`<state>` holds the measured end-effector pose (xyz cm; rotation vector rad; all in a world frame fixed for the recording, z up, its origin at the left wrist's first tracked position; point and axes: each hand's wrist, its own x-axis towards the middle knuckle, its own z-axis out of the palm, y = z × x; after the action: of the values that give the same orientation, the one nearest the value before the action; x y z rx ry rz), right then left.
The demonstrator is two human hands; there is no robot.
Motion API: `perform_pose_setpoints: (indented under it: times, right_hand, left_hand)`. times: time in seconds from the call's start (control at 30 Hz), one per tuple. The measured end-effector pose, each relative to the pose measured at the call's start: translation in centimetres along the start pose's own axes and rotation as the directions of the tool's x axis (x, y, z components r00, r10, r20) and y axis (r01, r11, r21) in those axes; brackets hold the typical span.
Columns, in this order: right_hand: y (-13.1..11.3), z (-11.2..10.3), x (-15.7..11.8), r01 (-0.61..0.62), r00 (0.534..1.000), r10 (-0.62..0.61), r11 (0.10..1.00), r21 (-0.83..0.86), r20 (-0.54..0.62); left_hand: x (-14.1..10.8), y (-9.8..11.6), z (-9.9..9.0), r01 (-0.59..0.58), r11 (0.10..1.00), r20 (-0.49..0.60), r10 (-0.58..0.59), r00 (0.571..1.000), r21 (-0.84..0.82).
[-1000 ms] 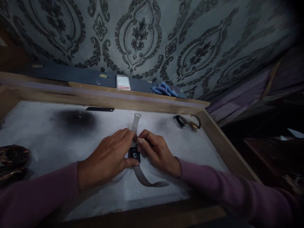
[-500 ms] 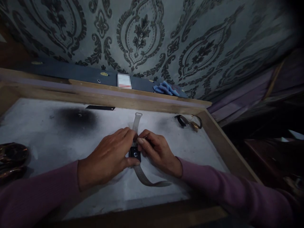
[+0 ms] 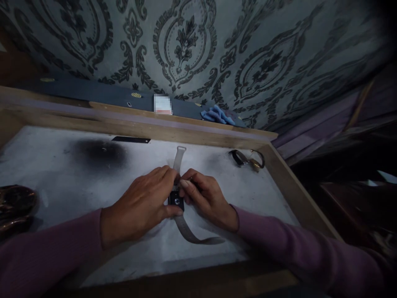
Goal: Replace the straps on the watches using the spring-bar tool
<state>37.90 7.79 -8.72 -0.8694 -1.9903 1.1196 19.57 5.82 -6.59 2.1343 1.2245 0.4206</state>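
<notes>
A smartwatch (image 3: 177, 201) with a dark square case lies face down or up, I cannot tell which, on the white surface (image 3: 130, 260). Its grey strap (image 3: 189, 234) curves toward me and right, and the looped strap end (image 3: 180, 155) points away. My left hand (image 3: 142, 203) grips the case from the left, thumb at its near edge and fingers at its far end. Pinched fingers of my right hand (image 3: 206, 196) meet the joint between case and far strap; whatever small thing they hold is hidden.
A wooden rim (image 3: 186, 124) borders the surface. A black flat strip (image 3: 131, 140) lies at the back, other watches (image 3: 246, 159) at the back right, dark shiny objects (image 3: 17, 205) at the left. A blue cloth (image 3: 218, 114) and a small blurred card (image 3: 163, 104) rest beyond the rim.
</notes>
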Motion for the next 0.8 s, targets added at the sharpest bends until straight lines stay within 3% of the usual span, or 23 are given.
perform_pose_setpoints:
  times: [0.27,0.47,0.8]
  right_hand:
    - [0.14,0.05,-0.04,-0.03,1.0,0.029,0.999,0.04,0.011]
    - [0.0,0.1,0.01,-0.001,1.0,0.001,1.0,-0.004,0.005]
    - [-0.1,0.08,0.07,0.043,0.999,-0.043,0.996,-0.074,0.01]
  left_hand:
    - [-0.04,0.14,-0.25,0.014,1.0,0.021,-0.013,1.0,-0.018]
    - [-0.05,-0.07,0.01,-0.013,1.0,-0.018,0.013,1.0,-0.019]
    - [-0.01,0.29,-0.26,0.0,1.0,0.015,0.0,1.0,-0.008]
